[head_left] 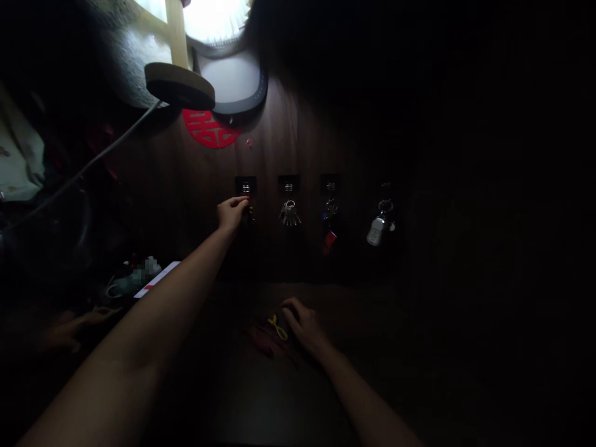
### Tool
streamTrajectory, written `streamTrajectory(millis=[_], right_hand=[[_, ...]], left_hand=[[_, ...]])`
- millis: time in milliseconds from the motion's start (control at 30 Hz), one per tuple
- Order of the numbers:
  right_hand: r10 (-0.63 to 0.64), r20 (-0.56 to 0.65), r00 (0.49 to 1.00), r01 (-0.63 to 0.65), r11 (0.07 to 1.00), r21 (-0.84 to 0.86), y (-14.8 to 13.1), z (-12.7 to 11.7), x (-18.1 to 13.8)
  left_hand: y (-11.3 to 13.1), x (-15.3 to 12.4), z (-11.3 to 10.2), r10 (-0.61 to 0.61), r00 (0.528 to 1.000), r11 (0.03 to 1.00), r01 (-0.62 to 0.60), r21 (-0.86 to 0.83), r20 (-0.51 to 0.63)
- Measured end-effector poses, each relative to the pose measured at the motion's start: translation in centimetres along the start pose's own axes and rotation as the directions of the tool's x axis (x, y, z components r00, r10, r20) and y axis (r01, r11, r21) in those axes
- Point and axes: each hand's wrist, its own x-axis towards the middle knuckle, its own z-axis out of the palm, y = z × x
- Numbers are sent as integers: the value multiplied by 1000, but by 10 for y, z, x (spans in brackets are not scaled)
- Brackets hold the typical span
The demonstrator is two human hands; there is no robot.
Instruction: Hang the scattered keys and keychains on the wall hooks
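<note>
Key bunch (250, 215) at the leftmost hook plate (245, 185): is that where the left hand (230, 214) is?

Looks so. The bunch hangs just below the plate, too dim to make out in detail. The left hand is raised to it, its fingers (241, 202) pressed together at the top of the bunch. They look closed, but I can't tell whether they have hold of the ring.

And the right hand (302, 324)?

Down on the counter (261, 397), well below the plate, with its fingers (289, 304) curled over. I can't tell if anything is under them. A yellow cord (278, 327) lies just beside them, next to a dim red object (261, 341).

What else is near the plate?

To its right along the wood-panelled wall (298, 124) hang a steel key ring (289, 213), a bunch with a red tag (329, 226) and a bunch with a white fob (376, 231).

So what's the step in hand?

Hand at the bunch, bunch on its hook. Anything taken from there has to clear the hook, so that calls for a small upward lift, not a straight pull.
</note>
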Motion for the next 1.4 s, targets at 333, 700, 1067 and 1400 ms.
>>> streamTrajectory(millis=[333, 700, 1067, 1400], right_hand=[[-4, -29, 1000, 4, 1000, 6, 2, 1, 1], [-5, -14, 1000, 5, 1000, -2, 4, 2, 0], [2, 4, 1000, -2, 999, -44, 8, 4, 2], [33, 39, 999, -30, 998, -59, 3, 3, 2]], left_hand=[[-2, -13, 1, 61, 997, 978, -68, 198, 42], [-41, -55, -15, -73, 995, 976, 57, 210, 71], [-83, -133, -44, -286, 942, 958, 274, 90, 177], [-88, -176, -62, -272, 904, 961, 237, 144, 331]])
